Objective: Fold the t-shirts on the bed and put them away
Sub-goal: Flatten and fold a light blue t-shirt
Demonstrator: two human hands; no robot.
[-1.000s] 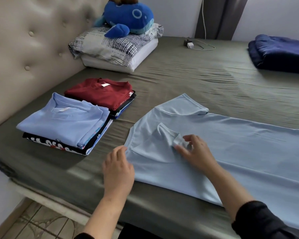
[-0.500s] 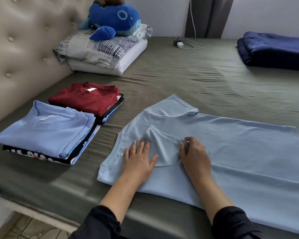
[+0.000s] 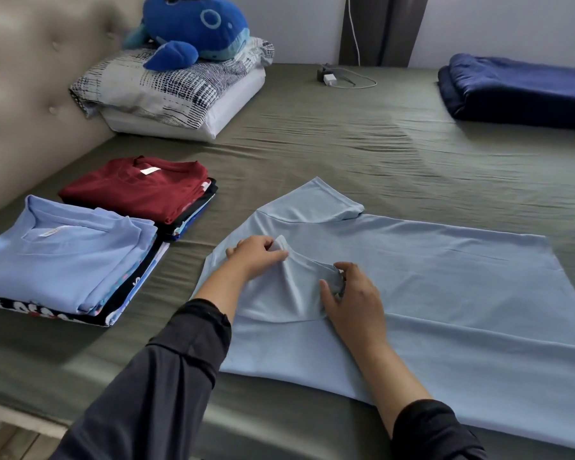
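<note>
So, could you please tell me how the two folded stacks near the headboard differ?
The near stack is topped by a light blue shirt; the far stack by a dark red one. The near stack looks wider. The far stack sits closer to the pillow. Both are neatly folded, collars toward the headboard.

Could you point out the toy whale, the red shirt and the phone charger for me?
toy whale (image 3: 196, 28): head view, on its blue body.
red shirt (image 3: 136, 190): head view, middle of its folded front.
phone charger (image 3: 329, 78): head view, on its white plug.
</note>
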